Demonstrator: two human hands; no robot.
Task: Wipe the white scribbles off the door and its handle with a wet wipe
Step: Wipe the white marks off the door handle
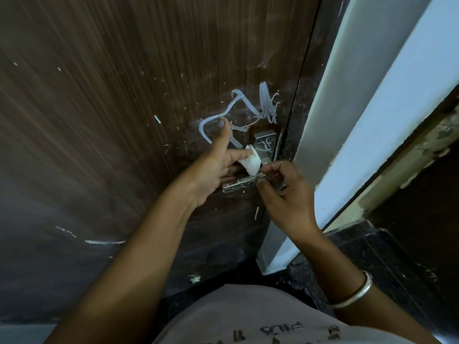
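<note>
White wipe (250, 164) pinched in left hand (211, 170), right hand (285, 194) gripping handle (238, 184) (handle step, probably); next: scribbles (265, 100) above.

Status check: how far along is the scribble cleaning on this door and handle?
Done: little, it seems; the looping white scribbles on the dark brown wooden door look whole. In hand: the left hand holds the bunched white wet wipe at the silver metal handle, which the right hand grips. Left: those scribbles, plus white marks on the handle's plate.
</note>
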